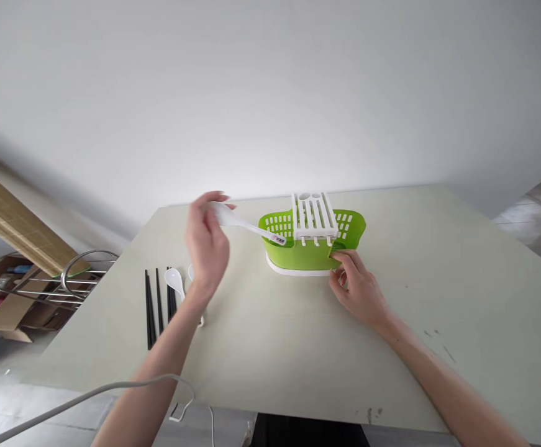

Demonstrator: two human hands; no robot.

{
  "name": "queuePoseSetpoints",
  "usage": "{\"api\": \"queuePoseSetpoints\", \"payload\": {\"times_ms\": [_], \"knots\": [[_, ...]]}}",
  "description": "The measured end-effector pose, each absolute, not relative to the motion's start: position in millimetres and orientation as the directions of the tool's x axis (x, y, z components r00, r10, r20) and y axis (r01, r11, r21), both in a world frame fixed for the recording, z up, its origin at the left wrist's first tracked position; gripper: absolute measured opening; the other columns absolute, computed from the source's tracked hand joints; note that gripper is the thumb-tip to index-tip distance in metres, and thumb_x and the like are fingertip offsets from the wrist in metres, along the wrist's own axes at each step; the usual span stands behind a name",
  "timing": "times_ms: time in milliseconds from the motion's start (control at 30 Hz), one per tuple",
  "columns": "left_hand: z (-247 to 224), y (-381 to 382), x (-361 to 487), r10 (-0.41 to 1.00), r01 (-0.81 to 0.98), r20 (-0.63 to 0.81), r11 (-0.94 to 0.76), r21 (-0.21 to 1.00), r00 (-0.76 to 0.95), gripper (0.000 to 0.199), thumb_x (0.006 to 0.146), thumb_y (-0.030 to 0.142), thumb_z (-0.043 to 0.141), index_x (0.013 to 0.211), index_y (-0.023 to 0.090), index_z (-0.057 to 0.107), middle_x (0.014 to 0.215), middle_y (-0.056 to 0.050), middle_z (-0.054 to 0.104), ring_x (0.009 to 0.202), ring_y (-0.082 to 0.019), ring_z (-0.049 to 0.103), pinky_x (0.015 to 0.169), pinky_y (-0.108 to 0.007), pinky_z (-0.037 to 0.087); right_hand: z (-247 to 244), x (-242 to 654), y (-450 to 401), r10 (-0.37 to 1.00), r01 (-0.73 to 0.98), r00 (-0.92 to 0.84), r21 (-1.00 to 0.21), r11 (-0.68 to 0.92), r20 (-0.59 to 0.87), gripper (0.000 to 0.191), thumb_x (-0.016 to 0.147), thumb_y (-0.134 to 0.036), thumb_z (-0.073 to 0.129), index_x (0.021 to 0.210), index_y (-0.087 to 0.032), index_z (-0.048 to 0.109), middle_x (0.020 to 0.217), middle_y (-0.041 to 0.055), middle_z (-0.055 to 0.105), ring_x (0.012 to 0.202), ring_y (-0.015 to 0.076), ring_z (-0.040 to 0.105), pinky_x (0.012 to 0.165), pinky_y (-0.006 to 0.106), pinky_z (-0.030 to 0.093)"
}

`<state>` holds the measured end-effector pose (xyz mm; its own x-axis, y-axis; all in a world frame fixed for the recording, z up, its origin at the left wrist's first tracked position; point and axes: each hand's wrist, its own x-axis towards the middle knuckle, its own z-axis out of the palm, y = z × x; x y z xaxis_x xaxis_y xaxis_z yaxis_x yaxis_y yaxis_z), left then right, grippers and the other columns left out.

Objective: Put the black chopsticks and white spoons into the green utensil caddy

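My left hand (209,239) is closed around the bowl end of a white spoon (246,225). The spoon's handle points right and down, its labelled tip over the left opening of a green basket (312,253). A white slotted rack (315,216) with small hooks sits across the basket's middle, and a white tray (293,270) lies beneath it. With fingers curled on the rim, my right hand (354,282) grips the basket's front right side. Left on the table, another white spoon (174,280) lies beside black chopsticks (150,310); my left forearm partly hides them.
The pale table (270,354) stands against a white wall (270,93). A grey cable (112,386) crosses in front of my left forearm. Off the table's left side are a metal rack (88,276), a long wooden board (18,208) and a cardboard box (12,310).
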<state>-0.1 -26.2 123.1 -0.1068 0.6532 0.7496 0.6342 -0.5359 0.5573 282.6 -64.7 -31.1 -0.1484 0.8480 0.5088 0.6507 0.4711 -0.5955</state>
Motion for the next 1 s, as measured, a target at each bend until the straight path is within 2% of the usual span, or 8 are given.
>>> {"api": "queuePoseSetpoints", "payload": {"times_ms": [133, 233, 300, 400, 500, 633, 867, 1000], "knots": [[123, -29, -42, 0.712, 0.567, 0.65, -0.43, 0.703, -0.265, 0.023, 0.109, 0.033, 0.043, 0.124, 0.022, 0.056, 0.114, -0.007, 0.068, 0.089, -0.015, 0.07, 0.08, -0.03, 0.057, -31, 282, -65, 0.847, 0.645, -0.151, -0.598, 0.475, 0.51, 0.024, 0.1, -0.024, 0.049, 0.123, -0.025, 0.05, 0.123, 0.0101, 0.062, 0.068, 0.0147, 0.067, 0.059, 0.03, 0.054], [106, -37, -68, 0.851, 0.556, 0.483, -0.305, 0.773, -0.204, 0.027, 0.107, 0.037, 0.045, 0.127, 0.022, 0.055, 0.106, -0.006, 0.067, 0.073, -0.014, 0.064, 0.057, -0.025, 0.048, -30, 282, -65, 0.847, 0.643, -0.154, -0.599, 0.478, 0.509, 0.024, 0.1, -0.023, 0.049, 0.124, -0.025, 0.05, 0.123, 0.01, 0.062, 0.069, 0.0151, 0.067, 0.06, 0.031, 0.054], [91, -44, -78, 0.923, 0.604, 0.364, -0.22, 0.766, -0.127, 0.031, 0.107, 0.04, 0.043, 0.129, 0.023, 0.055, 0.101, -0.005, 0.067, 0.063, -0.013, 0.057, 0.05, -0.025, 0.042, -30, 282, -65, 0.846, 0.641, -0.155, -0.6, 0.478, 0.51, 0.024, 0.1, -0.023, 0.049, 0.124, -0.025, 0.049, 0.122, 0.0099, 0.062, 0.07, 0.0152, 0.067, 0.06, 0.031, 0.054], [71, -53, -85, 0.969, 0.708, 0.245, -0.153, 0.69, -0.03, 0.032, 0.107, 0.04, 0.039, 0.128, 0.023, 0.056, 0.092, -0.002, 0.067, 0.057, -0.012, 0.051, 0.054, -0.026, 0.042, -30, 282, -65, 0.847, 0.644, -0.153, -0.598, 0.477, 0.51, 0.024, 0.1, -0.023, 0.049, 0.124, -0.025, 0.049, 0.122, 0.0095, 0.062, 0.069, 0.0151, 0.067, 0.059, 0.031, 0.054], [56, -56, -85, 0.979, 0.786, 0.203, -0.139, 0.602, 0.017, 0.031, 0.106, 0.036, 0.037, 0.122, 0.022, 0.06, 0.088, -0.002, 0.068, 0.063, -0.014, 0.057, 0.063, -0.029, 0.047, -31, 283, -65, 0.847, 0.646, -0.153, -0.598, 0.475, 0.508, 0.024, 0.1, -0.024, 0.049, 0.124, -0.025, 0.049, 0.122, 0.0094, 0.061, 0.068, 0.0151, 0.067, 0.058, 0.031, 0.053], [42, -52, -89, 0.977, 0.831, 0.202, -0.165, 0.531, 0.065, 0.033, 0.106, 0.032, 0.032, 0.12, 0.022, 0.061, 0.096, -0.003, 0.07, 0.07, -0.015, 0.062, 0.074, -0.031, 0.05, -30, 282, -65, 0.851, 0.645, -0.151, -0.602, 0.47, 0.503, 0.024, 0.1, -0.024, 0.049, 0.124, -0.025, 0.049, 0.121, 0.0093, 0.061, 0.069, 0.0151, 0.067, 0.06, 0.031, 0.054], [29, -42, -104, 0.972, 0.877, 0.167, -0.225, 0.425, 0.168, 0.035, 0.108, 0.036, 0.029, 0.125, 0.023, 0.057, 0.099, -0.005, 0.069, 0.076, -0.019, 0.064, 0.078, -0.035, 0.051, -29, 283, -65, 0.858, 0.645, -0.152, -0.609, 0.462, 0.49, 0.023, 0.1, -0.025, 0.049, 0.123, -0.025, 0.049, 0.122, 0.0107, 0.062, 0.07, 0.0161, 0.067, 0.06, 0.032, 0.054], [30, -41, -104, 0.962, 0.941, 0.15, -0.258, 0.22, 0.229, 0.037, 0.108, 0.038, 0.029, 0.126, 0.025, 0.058, 0.117, -0.009, 0.069, 0.087, -0.024, 0.07, 0.077, -0.036, 0.051, -30, 283, -65, 0.861, 0.643, -0.151, -0.613, 0.459, 0.487, 0.023, 0.101, -0.024, 0.049, 0.124, -0.026, 0.049, 0.123, 0.0103, 0.062, 0.07, 0.0158, 0.067, 0.061, 0.032, 0.054]]}}
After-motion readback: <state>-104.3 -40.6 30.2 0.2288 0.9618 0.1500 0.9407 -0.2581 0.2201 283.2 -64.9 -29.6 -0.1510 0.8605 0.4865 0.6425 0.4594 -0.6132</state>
